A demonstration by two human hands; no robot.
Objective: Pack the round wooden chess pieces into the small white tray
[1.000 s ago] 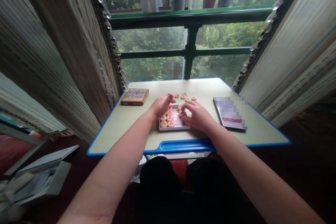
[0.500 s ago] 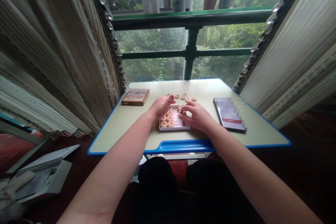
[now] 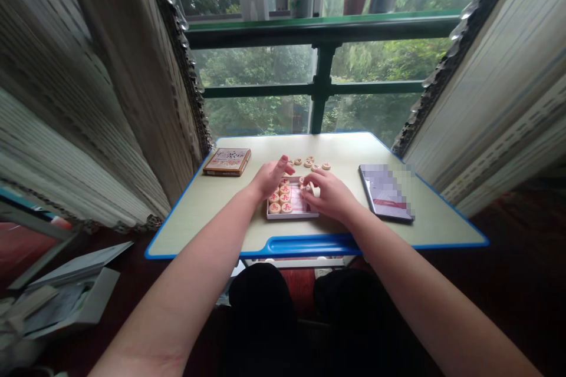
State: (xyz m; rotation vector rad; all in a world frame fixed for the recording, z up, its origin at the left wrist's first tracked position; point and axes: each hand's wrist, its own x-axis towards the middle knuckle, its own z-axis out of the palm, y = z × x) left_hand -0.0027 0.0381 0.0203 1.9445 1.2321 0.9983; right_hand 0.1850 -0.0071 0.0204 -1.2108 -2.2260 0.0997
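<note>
A shallow white box [image 3: 292,217] lies on the table before me, with wooden Chinese chess pieces [image 3: 286,208] carrying red characters in columns on its left side. The right side of the box shows a white and pink bottom. My left hand [image 3: 269,178] rests at the box's far left corner, fingers apart and thumb raised, holding nothing I can see. Over the right side, my right hand [image 3: 331,193] has its fingers pinched at a pale Chinese chess piece [image 3: 315,191], partly hidden by them. Beyond the hands lie several loose pieces [image 3: 308,163].
A brown printed box [image 3: 227,162] sits at the table's far left. On the right lies a dark-edged tablet [image 3: 387,193], its screen blurred. The table [image 3: 212,224] has a blue rim and stands against a green-railed window [image 3: 325,79] between curtains. Cans and cups stand on the sill.
My right hand has shifted slightly, and a pale piece now shows between its fingers. My left hand stays at the box corner. The whole view has moved a little.
</note>
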